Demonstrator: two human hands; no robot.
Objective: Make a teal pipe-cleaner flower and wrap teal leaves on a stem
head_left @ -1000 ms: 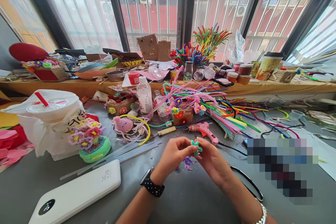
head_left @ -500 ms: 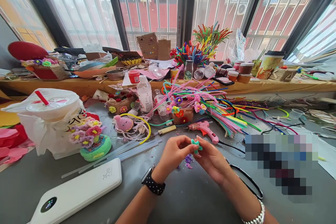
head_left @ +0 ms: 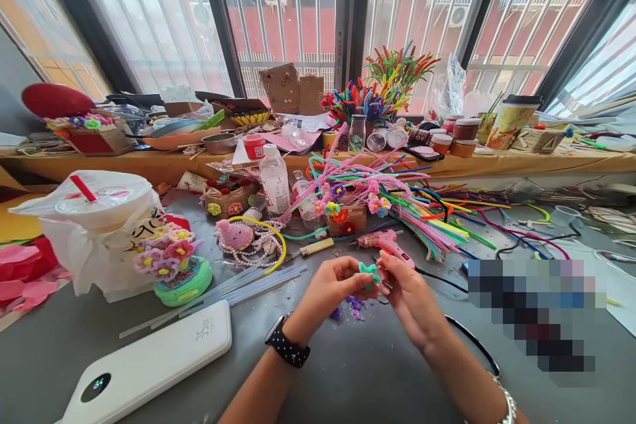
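A small mint-green pipe-cleaner flower (head_left: 368,271) is pinched between the thumb and fingers of my left hand (head_left: 334,286), above the grey table. My right hand (head_left: 411,298) meets it from the right, fingertips closed at the edge of a petal. Part of the flower is hidden behind the fingers. Purple fuzzy scraps (head_left: 356,307) lie on the tabletop just beneath. Behind my hands rests a pink hot glue gun (head_left: 390,245), and a cream lighter (head_left: 317,247) lies to its left.
Clear glue sticks (head_left: 238,291) and a white power bank (head_left: 159,358) lie to the left, near a green-based flower ornament (head_left: 181,281) and a bagged drink cup (head_left: 99,232). Pipe cleaners (head_left: 432,228) spread behind. A black cable (head_left: 474,338) curves at right beside a blurred patch.
The fingers of my right hand have shifted slightly up and right, and more of the flower's petals show. My left hand still holds it. The view has moved slightly.
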